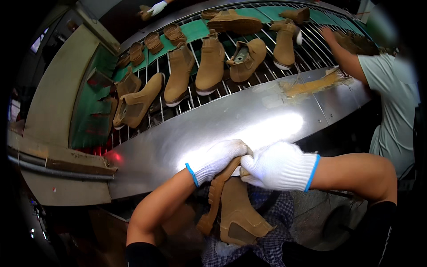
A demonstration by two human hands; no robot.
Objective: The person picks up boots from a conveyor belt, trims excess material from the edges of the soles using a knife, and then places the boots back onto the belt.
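Observation:
A tan ankle boot [242,209] with an elastic side panel hangs toe-up over my lap. Beside it on the left runs a tan lugged sole [215,196], its toe end close to the boot's toe and its heel end standing apart. My left hand [221,160], in a white knit glove, is closed around the sole's upper end. My right hand [282,167], gloved the same way, is closed at the boot's toe, where the two pieces come together. The gloves hide the exact contact there.
A metal ledge [222,118] fronts a rod conveyor [191,95] carrying several tan boots [210,64] and loose soles [153,42] on a green strip [195,31]. Green flaps [91,104] hang in an opening at left. A co-worker's arm [349,62] reaches in at right; another gloved hand [158,8] shows beyond.

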